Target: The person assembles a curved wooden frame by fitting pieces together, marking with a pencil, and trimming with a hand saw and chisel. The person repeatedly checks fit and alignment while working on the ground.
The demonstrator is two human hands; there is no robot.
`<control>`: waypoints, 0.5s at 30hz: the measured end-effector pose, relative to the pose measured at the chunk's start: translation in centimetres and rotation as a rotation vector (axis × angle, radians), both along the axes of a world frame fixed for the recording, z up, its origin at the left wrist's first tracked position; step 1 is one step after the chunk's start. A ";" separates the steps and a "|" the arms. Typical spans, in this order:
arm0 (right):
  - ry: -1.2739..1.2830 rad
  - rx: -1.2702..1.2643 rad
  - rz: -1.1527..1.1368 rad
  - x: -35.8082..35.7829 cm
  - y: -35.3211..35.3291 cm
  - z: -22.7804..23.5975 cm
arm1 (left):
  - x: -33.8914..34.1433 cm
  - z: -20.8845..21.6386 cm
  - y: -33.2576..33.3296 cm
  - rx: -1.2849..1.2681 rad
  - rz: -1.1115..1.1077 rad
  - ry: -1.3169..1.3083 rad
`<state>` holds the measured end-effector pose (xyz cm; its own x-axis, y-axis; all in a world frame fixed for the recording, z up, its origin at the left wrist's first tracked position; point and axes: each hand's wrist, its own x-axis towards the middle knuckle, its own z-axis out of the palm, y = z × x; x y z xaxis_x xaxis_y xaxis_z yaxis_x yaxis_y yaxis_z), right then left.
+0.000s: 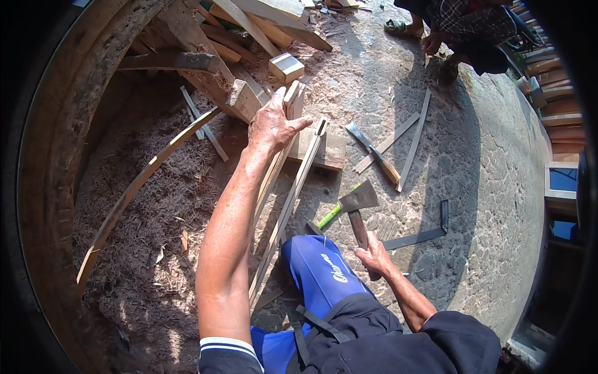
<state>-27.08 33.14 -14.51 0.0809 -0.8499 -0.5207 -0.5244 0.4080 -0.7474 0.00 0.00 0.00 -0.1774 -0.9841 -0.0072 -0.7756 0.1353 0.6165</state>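
Note:
My right hand point(372, 254) is wrapped around the wooden handle of a hatchet point(360, 196), whose broad dark blade is raised in front of my right knee. Beyond the blade lies a green-handled hammer point(330, 215), partly covered by it. My left hand point(273, 128) reaches forward with thumb and fingers spread, against the upper end of a long wooden strip point(293, 103). Beside it leans a second, grooved wooden strip point(298, 187), its far end on a wooden block point(330, 148) on the ground. Whether the left fingertips press on the wood is hard to see.
A wooden-handled chisel point(377, 156) lies by two thin slats point(416, 146). Nearer is a dark metal square point(416, 239). At left stand a wooden frame point(180, 31), a curved strip point(140, 181) and heaped shavings point(149, 218). Another person point(461, 28) is at the upper right.

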 end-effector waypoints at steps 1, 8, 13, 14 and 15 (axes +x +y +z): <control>0.054 -0.094 0.020 0.8 -1.1 0.8 | -0.5 -0.1 -0.5 0.051 0.004 0.037; 0.080 -0.497 0.261 7.3 -12.3 0.8 | 0.2 -0.7 -3.3 0.065 0.056 0.155; 0.222 -0.481 0.455 9.8 -15.6 -0.3 | 1.9 -0.6 -3.1 -0.037 0.000 0.094; 0.222 -0.472 0.481 9.9 -16.0 -0.2 | 2.2 -0.2 -3.1 -0.107 0.004 0.065; 0.234 -0.444 0.512 10.1 -16.4 0.0 | 2.3 0.3 -3.1 -0.102 -0.005 0.087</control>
<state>-17.02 16.78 -14.54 0.4547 -0.8709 -0.1867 -0.7357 -0.2490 -0.6299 2.34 -3.10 0.29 -0.1782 -0.9780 0.1088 -0.7191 0.2049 0.6640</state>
